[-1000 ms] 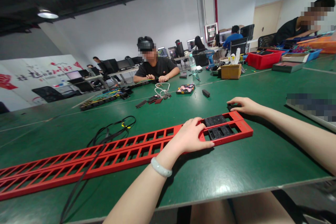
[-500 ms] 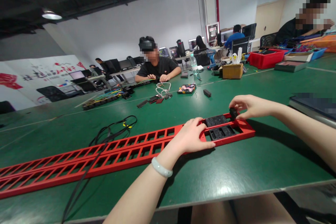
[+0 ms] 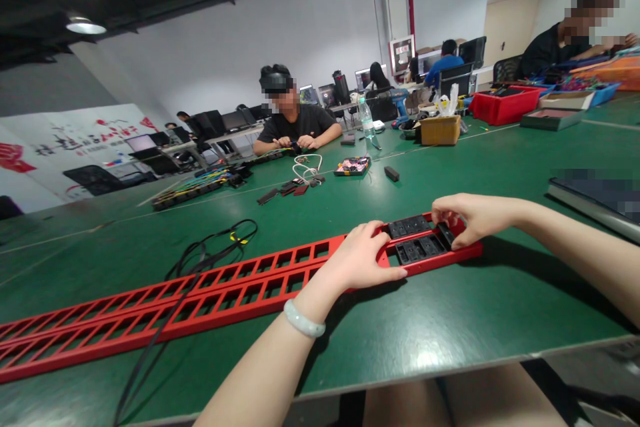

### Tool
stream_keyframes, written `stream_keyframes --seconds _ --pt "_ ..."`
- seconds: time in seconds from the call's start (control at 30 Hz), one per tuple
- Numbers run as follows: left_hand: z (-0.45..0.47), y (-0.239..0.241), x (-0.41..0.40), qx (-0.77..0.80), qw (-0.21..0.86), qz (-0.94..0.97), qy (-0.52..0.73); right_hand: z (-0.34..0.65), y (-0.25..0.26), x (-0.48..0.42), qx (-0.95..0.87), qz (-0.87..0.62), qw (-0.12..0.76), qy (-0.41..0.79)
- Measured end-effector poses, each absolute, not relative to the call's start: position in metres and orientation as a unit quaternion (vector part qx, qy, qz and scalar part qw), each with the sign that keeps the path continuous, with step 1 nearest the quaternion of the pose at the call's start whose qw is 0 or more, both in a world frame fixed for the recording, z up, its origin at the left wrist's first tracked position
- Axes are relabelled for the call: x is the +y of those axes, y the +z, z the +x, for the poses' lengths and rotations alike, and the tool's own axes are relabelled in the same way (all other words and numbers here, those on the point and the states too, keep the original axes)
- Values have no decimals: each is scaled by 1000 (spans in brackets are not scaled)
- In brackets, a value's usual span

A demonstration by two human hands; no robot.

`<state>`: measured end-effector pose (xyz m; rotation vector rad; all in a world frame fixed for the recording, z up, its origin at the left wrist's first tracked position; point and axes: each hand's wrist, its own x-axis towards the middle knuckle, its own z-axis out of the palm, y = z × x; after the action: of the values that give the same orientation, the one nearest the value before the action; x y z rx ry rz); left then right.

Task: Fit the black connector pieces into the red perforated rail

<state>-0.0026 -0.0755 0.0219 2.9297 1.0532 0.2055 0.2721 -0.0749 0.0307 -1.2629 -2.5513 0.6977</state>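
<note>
A long red slotted frame (image 3: 235,283) lies across the green table (image 3: 450,320). Black inserts (image 3: 417,250) fill the slots at its right end. My left hand (image 3: 357,259) rests on the frame beside those inserts, fingers curled over its edge. My right hand (image 3: 467,217) is at the frame's right end, its fingers pinching a small black insert (image 3: 447,234) that stands tilted in the nearer end slot.
A black cable (image 3: 210,253) loops over the frame at the left. Further back lie small black parts (image 3: 391,173), a tray (image 3: 353,165), a cardboard box (image 3: 440,129) and a red bin (image 3: 505,105). People sit across the table and at the right. A flat panel (image 3: 595,197) lies at the right.
My right hand picked a small black insert off the table behind the frame, carried it over the frame's end and lowered it into the nearer end slot. My left hand stayed put.
</note>
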Motion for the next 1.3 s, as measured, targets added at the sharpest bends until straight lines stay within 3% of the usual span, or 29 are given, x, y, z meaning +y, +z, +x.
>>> stream_keyframes --seconds 1.3 --pt "-2 23 -76 333 11 940 67 271 27 -74 -874 -413 108 230"
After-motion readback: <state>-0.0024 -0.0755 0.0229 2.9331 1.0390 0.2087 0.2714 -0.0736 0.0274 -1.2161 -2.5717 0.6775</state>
